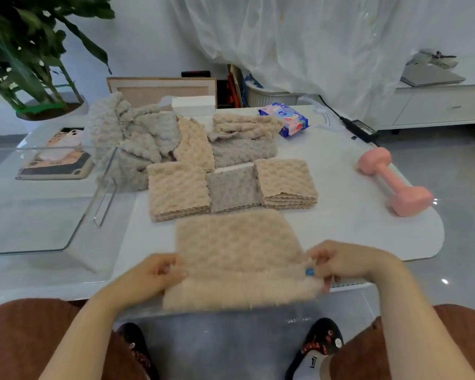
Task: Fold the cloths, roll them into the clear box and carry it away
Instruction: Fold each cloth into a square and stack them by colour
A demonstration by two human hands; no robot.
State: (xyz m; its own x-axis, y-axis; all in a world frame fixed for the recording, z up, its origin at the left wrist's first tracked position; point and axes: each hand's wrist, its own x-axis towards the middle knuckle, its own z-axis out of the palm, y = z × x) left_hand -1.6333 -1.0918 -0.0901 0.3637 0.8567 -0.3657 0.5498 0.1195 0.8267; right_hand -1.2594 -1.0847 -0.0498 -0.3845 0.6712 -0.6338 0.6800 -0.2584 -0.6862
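A beige bumpy cloth (239, 248) lies at the table's near edge, its front part hanging over. My left hand (159, 272) pinches its left side and my right hand (337, 263) pinches its right side by a small blue tag. Behind it sit a folded beige stack (177, 189), a folded grey cloth (232, 187) and another folded beige stack (285, 182). Farther back a loose heap of grey and beige cloths (148, 138) is piled. The clear box (39, 198) stands at the left of the table.
A pink dumbbell (395, 182) lies at the right on the white table (340, 237). A wipes packet (285, 119), a white carton (194, 105), a power adapter (364, 130) and a tablet (55, 160) are further back. A potted plant (33, 64) stands at back left.
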